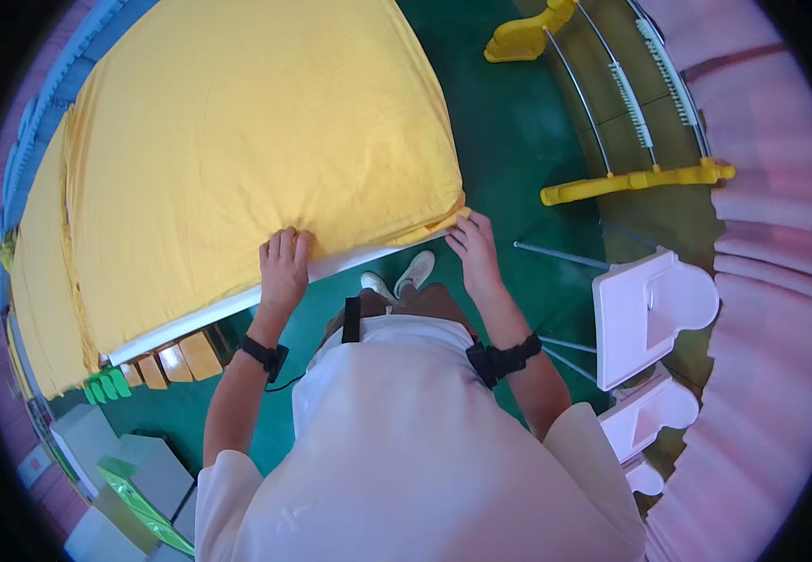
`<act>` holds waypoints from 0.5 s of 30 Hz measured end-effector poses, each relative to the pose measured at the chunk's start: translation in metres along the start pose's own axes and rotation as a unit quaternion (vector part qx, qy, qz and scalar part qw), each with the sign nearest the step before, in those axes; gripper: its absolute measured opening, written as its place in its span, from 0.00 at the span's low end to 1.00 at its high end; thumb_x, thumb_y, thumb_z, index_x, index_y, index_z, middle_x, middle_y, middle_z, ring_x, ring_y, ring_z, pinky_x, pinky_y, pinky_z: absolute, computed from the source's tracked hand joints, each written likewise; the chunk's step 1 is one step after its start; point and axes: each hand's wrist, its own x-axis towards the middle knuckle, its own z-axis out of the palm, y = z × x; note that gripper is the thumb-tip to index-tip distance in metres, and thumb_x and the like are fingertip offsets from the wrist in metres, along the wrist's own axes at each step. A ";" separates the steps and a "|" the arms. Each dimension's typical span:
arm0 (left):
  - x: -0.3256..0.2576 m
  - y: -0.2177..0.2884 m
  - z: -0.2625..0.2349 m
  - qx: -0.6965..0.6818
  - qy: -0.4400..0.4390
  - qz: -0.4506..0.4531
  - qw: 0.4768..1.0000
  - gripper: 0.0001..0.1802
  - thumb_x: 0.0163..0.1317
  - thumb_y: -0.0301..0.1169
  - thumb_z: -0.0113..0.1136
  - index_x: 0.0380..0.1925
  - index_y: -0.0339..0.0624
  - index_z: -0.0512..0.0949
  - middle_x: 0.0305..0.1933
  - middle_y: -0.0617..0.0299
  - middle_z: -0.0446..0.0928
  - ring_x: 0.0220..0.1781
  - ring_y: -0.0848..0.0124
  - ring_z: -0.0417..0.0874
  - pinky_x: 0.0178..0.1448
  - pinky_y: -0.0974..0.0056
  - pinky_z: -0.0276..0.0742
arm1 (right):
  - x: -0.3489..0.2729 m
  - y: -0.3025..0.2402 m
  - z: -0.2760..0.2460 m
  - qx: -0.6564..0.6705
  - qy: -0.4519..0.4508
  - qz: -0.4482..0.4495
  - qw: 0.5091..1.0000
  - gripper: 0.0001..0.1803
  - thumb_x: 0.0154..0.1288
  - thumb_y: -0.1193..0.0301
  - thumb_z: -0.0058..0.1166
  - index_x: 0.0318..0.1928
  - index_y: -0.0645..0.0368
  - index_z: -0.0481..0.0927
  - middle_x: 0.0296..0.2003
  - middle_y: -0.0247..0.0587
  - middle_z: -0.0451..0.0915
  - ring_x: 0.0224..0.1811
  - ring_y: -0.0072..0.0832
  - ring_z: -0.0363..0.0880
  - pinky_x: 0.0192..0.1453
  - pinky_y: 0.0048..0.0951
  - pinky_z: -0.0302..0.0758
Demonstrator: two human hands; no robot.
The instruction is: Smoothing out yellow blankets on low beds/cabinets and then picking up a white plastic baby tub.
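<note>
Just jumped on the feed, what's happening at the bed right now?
A person stands at the foot of a bed covered with a yellow sheet. The left hand rests flat on the sheet's near edge, and the right hand touches the sheet at the corner, where the white mattress shows underneath. A white chair stands on the green floor to the right.

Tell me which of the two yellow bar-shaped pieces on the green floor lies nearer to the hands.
The lower yellow bar, right of the bed corner, beside the right hand; the other lies at the top edge.
</note>
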 end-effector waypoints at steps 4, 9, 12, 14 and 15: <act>-0.001 0.001 -0.015 -0.013 0.029 -0.018 0.999 0.17 0.51 0.23 0.52 0.44 0.42 0.70 0.45 0.54 0.69 0.49 0.58 0.71 0.48 0.57 0.66 | 0.017 -0.006 0.008 0.065 -0.053 0.054 0.995 0.23 0.69 0.58 0.45 0.56 0.60 0.61 0.51 0.49 0.68 0.57 0.37 0.68 0.62 0.42 0.64; -0.001 0.001 -0.039 -0.056 0.064 -0.063 0.994 0.23 0.41 0.17 0.53 0.43 0.40 0.70 0.43 0.53 0.70 0.47 0.57 0.72 0.46 0.57 0.67 | 0.020 0.007 0.015 0.155 -0.014 0.070 0.985 0.13 0.71 0.62 0.39 0.50 0.54 0.61 0.53 0.45 0.68 0.56 0.38 0.70 0.58 0.48 0.68; 0.000 0.000 -0.051 -0.090 0.095 -0.075 0.989 0.24 0.39 0.16 0.53 0.43 0.40 0.70 0.43 0.53 0.70 0.47 0.55 0.71 0.47 0.56 0.68 | 0.033 0.018 0.006 0.265 -0.039 0.059 0.962 0.11 0.70 0.66 0.37 0.50 0.54 0.64 0.51 0.42 0.71 0.54 0.38 0.72 0.58 0.46 0.69; -0.005 -0.002 -0.054 -0.098 0.101 -0.080 0.987 0.25 0.38 0.16 0.53 0.43 0.40 0.70 0.43 0.53 0.70 0.47 0.55 0.71 0.47 0.56 0.68 | 0.027 0.019 0.010 0.292 -0.053 0.075 0.952 0.12 0.69 0.68 0.37 0.50 0.54 0.66 0.50 0.41 0.73 0.54 0.36 0.73 0.57 0.43 0.70; -0.004 -0.003 -0.056 -0.107 0.106 -0.078 0.985 0.26 0.37 0.15 0.53 0.43 0.39 0.70 0.43 0.52 0.70 0.47 0.54 0.71 0.48 0.56 0.68 | 0.024 0.017 0.013 0.322 -0.063 0.089 0.940 0.12 0.69 0.70 0.37 0.51 0.55 0.68 0.49 0.41 0.74 0.53 0.33 0.74 0.57 0.40 0.71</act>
